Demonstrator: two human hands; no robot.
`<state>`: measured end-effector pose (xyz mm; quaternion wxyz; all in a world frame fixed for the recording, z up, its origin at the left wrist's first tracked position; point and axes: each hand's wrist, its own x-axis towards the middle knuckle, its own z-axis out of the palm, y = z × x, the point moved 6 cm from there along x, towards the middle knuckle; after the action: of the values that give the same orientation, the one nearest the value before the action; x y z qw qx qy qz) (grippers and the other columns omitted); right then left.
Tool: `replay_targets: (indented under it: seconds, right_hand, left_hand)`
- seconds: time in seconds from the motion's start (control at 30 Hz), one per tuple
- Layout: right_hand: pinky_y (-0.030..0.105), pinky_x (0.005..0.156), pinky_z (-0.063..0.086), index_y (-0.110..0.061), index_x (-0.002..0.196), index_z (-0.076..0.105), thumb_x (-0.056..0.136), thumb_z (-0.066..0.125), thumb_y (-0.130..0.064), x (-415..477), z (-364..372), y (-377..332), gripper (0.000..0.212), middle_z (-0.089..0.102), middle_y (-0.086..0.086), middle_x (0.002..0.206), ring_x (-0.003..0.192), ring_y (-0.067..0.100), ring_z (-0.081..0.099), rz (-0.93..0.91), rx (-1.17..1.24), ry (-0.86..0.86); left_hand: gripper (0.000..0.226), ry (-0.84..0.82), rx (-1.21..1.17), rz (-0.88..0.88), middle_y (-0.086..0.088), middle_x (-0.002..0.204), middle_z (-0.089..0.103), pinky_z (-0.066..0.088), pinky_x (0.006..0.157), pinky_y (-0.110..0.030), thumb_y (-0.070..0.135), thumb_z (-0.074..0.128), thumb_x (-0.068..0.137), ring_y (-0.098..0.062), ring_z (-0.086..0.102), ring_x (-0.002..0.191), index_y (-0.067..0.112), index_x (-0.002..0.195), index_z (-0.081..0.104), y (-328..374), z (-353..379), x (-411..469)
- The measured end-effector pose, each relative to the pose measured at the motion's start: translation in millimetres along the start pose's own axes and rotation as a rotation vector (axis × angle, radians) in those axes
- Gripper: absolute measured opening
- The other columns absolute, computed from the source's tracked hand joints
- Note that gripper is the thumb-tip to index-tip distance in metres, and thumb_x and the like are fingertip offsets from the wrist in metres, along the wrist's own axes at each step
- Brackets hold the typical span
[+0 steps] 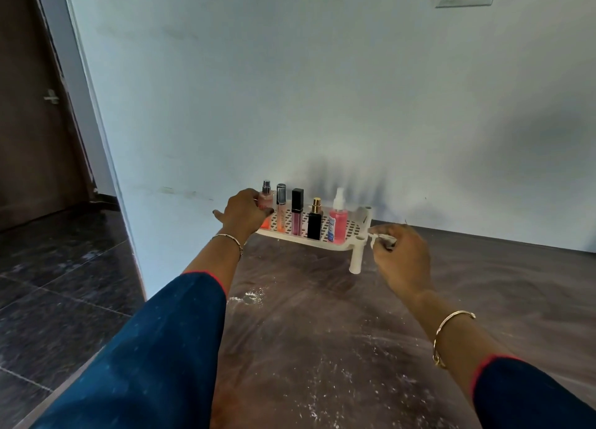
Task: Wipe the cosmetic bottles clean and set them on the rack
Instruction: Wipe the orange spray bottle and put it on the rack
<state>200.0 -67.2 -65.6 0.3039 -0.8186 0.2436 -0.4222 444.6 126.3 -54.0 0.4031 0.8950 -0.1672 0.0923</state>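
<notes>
White perforated plastic forms the rack [346,246], which stands at the middle of the frame against the pale blue wall [290,90], on a brown countertop [322,306]. 5 bottles stand upright on it in a row.

At the left end of the row is the pink perfume bottle [266,199]. The left hand [245,214] grips it, fingers [256,201] curled round its left side and thumb sticking out to the left.

To the right follow 2 lip gloss tubes [281,214], a black perfume bottle [315,223] and a pink spray bottle [338,223], none of them touched.

The right hand [404,259] hovers just beside the rack's right front leg. Its fingertips [388,241] pinch a small white wipe [375,236].
</notes>
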Motion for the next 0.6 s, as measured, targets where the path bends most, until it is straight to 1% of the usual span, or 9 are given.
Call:
replay_targets:
  seconds: [0.07,0.17,0.27,0.33,0.43,0.5,0.57,0.6]
  right_hand:
    - [0.028,0.075,0.053,-0.017,0.095,0.073,0.083,0.065,-0.005,-1,3,2,0.019,0.066,0.004,0.105,0.083,0.014,0.058,-0.008,0.005,-0.004]
    - [0.028,0.073,0.053,-0.018,0.094,0.073,0.083,0.065,-0.006,-3,5,5,0.018,0.065,0.004,0.104,0.083,0.015,0.059,0.014,0.020,-0.018]
    - [0.028,0.069,0.053,-0.020,0.092,0.073,0.084,0.063,-0.005,-5,8,8,0.020,0.066,0.004,0.104,0.083,0.018,0.061,0.053,0.046,-0.062]
    - [0.022,0.064,0.049,-0.020,0.095,0.072,0.085,0.063,-0.005,-6,8,9,0.020,0.066,0.004,0.107,0.085,0.019,0.062,0.071,0.046,-0.091]
    - [0.014,0.058,0.044,-0.019,0.104,0.071,0.087,0.062,-0.008,-10,1,2,0.022,0.066,0.002,0.112,0.084,0.017,0.063,0.100,0.074,-0.112]
    - [0.008,0.053,0.042,-0.020,0.108,0.068,0.087,0.064,-0.009,-15,-8,-8,0.024,0.066,-0.002,0.109,0.080,0.012,0.062,0.121,0.100,-0.118]
    - [0.006,0.049,0.041,-0.021,0.103,0.065,0.084,0.069,-0.010,-21,-20,-21,0.023,0.064,-0.006,0.101,0.078,0.008,0.060,0.137,0.134,-0.111]
    - [0.007,0.050,0.042,-0.022,0.098,0.063,0.081,0.072,-0.011,-25,-28,-27,0.022,0.065,-0.007,0.098,0.078,0.008,0.061,0.142,0.153,-0.103]
  left_hand:
    - [0.039,0.001,0.016,-0.021,0.001,0.114,0.066,0.024,0.109,-0.056,0.035,0.070,0.080,-0.026,0.055,0.116,0.021,0.115,0.060,-2,2,-2]
    - [0.038,0.018,0.034,-0.030,0.000,0.116,0.065,0.023,0.109,-0.055,0.035,0.071,0.080,-0.026,0.054,0.116,0.020,0.114,0.060,-1,1,-3]
    - [0.060,0.000,0.012,-0.009,-0.003,0.124,0.063,0.029,0.109,-0.052,0.036,0.076,0.074,-0.027,0.052,0.122,0.015,0.126,0.054,0,-4,-3]
    - [0.072,-0.004,-0.005,0.007,-0.005,0.132,0.058,0.031,0.109,-0.049,0.035,0.078,0.073,-0.026,0.048,0.127,0.010,0.133,0.047,2,-12,-7]
    - [0.076,0.007,-0.040,0.040,-0.012,0.137,0.051,0.036,0.107,-0.039,0.027,0.079,0.074,-0.028,0.045,0.129,0.006,0.136,0.041,14,-29,-19]
    - [0.078,0.012,-0.072,0.038,-0.015,0.137,0.049,0.036,0.104,-0.036,0.024,0.080,0.072,-0.029,0.044,0.128,0.006,0.137,0.039,22,-40,-32]
    - [0.080,0.008,-0.120,0.014,-0.016,0.137,0.048,0.037,0.103,-0.036,0.025,0.081,0.071,-0.030,0.045,0.128,0.007,0.136,0.038,30,-48,-47]
    - [0.079,0.001,-0.155,0.002,-0.016,0.136,0.048,0.038,0.102,-0.035,0.025,0.081,0.071,-0.029,0.045,0.127,0.008,0.135,0.039,35,-52,-57]
